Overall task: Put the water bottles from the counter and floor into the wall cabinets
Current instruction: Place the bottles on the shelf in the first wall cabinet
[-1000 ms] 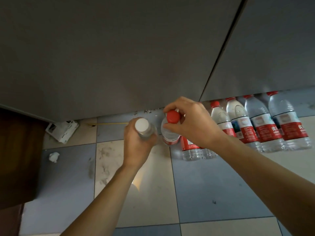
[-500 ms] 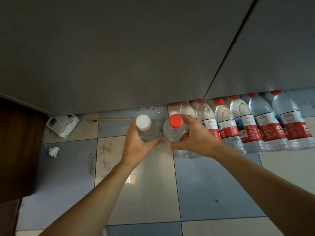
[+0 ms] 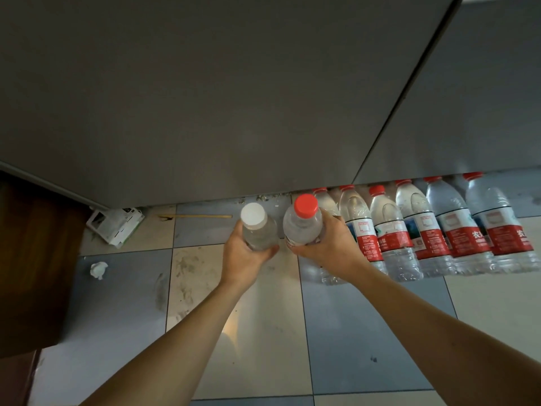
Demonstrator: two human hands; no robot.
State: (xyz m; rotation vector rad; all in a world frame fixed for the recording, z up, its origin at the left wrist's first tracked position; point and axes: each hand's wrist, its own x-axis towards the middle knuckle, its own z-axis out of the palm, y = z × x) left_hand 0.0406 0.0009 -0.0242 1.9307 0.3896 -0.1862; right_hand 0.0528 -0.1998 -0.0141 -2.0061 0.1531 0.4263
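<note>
- Cabinet front (image 3: 234, 98): grey panels fill the upper view, with a dark seam running down at the right. I judge these to be low units at floor level; the wall cabinets named in the task are not in view.
- Tiled floor (image 3: 366, 332): pale and blue-grey squares, scuffed near the centre.
- Row of bottles (image 3: 424, 230): about six clear water bottles with red caps and red-and-white labels stand side by side on the floor, tucked against the foot of the cabinet. I judge that most of the work remains, since all of these still have to go up; I cannot tell how many are already stored.
- Left hand (image 3: 246, 256): my view shows the fingers curled round the white-capped bottle (image 3: 259, 230), a clear, unlabelled one held upright above the floor.
- Right hand (image 3: 328, 247): fingers and thumb are wrapped round the red-capped bottle (image 3: 303, 227), clear with a red-and-white label partly hidden by the palm. It is held just beside the other bottle and in front of the row's left end.
- Small litter: a torn white carton (image 3: 117, 227), a thin stick (image 3: 196, 216) and a crumpled white scrap (image 3: 98, 269) lie on the tiles to the left, well apart from the bottles.
</note>
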